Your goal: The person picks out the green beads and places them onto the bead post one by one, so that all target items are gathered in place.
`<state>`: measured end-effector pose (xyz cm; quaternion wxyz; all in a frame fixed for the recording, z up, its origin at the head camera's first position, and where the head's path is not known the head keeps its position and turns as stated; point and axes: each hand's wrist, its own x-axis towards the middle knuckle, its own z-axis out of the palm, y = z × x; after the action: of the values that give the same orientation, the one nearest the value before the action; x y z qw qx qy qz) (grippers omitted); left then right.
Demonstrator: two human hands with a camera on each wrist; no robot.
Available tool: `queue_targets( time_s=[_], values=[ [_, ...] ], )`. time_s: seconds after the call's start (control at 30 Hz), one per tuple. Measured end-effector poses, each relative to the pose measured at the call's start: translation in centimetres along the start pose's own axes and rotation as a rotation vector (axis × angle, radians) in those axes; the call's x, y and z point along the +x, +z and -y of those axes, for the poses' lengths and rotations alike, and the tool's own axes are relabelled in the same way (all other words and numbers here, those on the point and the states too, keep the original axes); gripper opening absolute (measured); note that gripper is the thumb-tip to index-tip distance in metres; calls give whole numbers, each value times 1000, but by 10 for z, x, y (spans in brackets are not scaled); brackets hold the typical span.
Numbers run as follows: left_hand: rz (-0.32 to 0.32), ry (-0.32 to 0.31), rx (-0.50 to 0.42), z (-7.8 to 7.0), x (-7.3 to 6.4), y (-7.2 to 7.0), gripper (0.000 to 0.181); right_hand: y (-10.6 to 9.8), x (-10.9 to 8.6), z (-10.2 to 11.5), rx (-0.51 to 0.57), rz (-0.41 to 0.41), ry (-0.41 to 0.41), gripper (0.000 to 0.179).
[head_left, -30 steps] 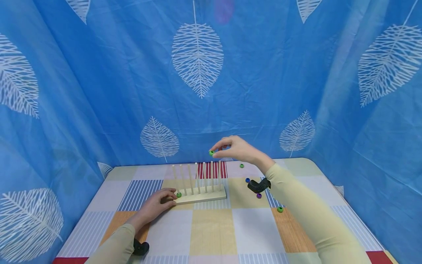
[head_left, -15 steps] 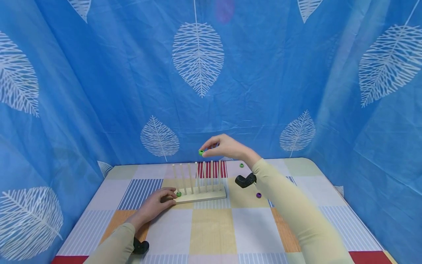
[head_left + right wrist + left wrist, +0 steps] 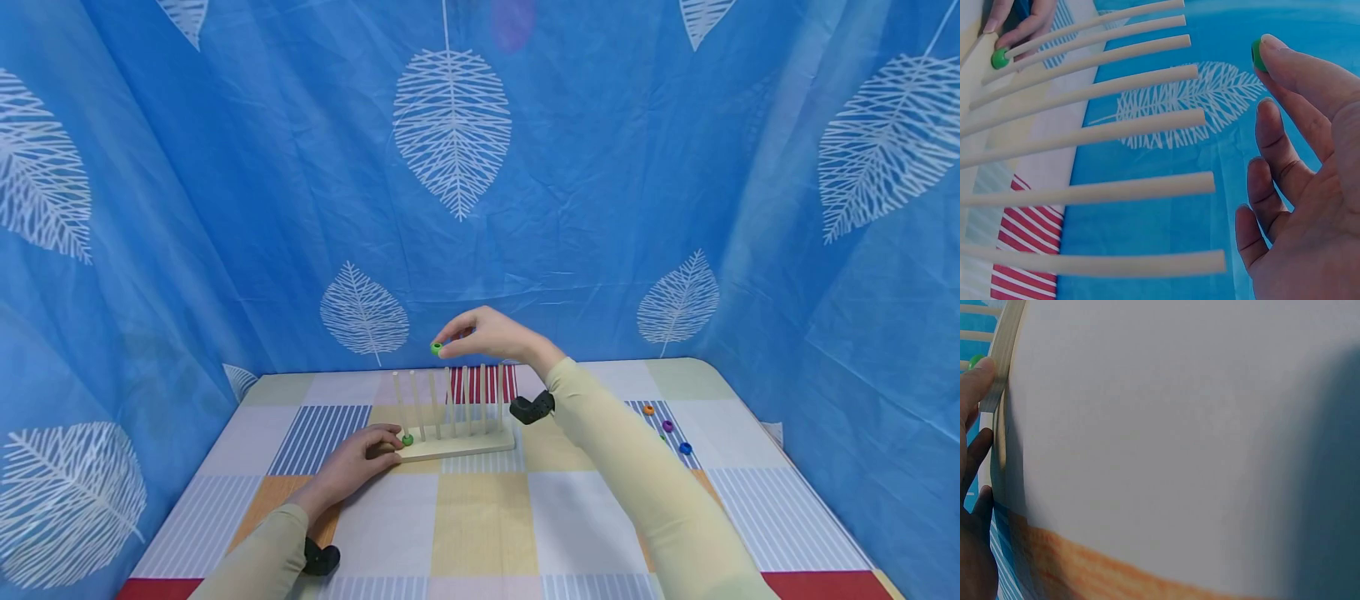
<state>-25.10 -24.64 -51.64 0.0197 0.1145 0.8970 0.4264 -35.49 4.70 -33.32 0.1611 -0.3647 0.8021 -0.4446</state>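
My right hand point(image 3: 491, 333) pinches a green bead point(image 3: 437, 348) between thumb and index finger, above the pegs. In the right wrist view that bead point(image 3: 1259, 56) is apart from the peg tips, and the other fingers are bent loosely. Below stands a pale wooden peg rack point(image 3: 457, 448), its several upright pegs in a row. A second green bead point(image 3: 407, 440) sits at the foot of the leftmost peg. My left hand point(image 3: 360, 458) grips the left end of the rack's base, close to that bead; the left wrist view shows only some fingers point(image 3: 979, 381) there.
Right of my forearm lie an orange bead point(image 3: 648, 410), a purple bead point(image 3: 667, 426), a blue bead point(image 3: 685, 448) and a partly hidden green bead point(image 3: 663, 437). A patchwork tablecloth point(image 3: 487, 525) covers the table. Blue curtains point(image 3: 555, 208) with white leaves close off the back and sides.
My right hand has moved left above the pegs with the green bead. Its arm now covers some loose beads and uncovers others at the right. My left hand and the rack have stayed put.
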Motion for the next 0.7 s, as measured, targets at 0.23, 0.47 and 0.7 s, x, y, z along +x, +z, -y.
queue_targets(
  time_s=[0.23,0.47,0.7],
  values=[
    [4,-1,0,2,1,0,10,7,7,2,-4,15,-14,27],
    [-1,2,8,2,0,0,10,16,15,4,-25,17,-28,27],
    [4,0,10,2,1,-1,9,26,24,7,-32,23,-26,25]
  ],
)
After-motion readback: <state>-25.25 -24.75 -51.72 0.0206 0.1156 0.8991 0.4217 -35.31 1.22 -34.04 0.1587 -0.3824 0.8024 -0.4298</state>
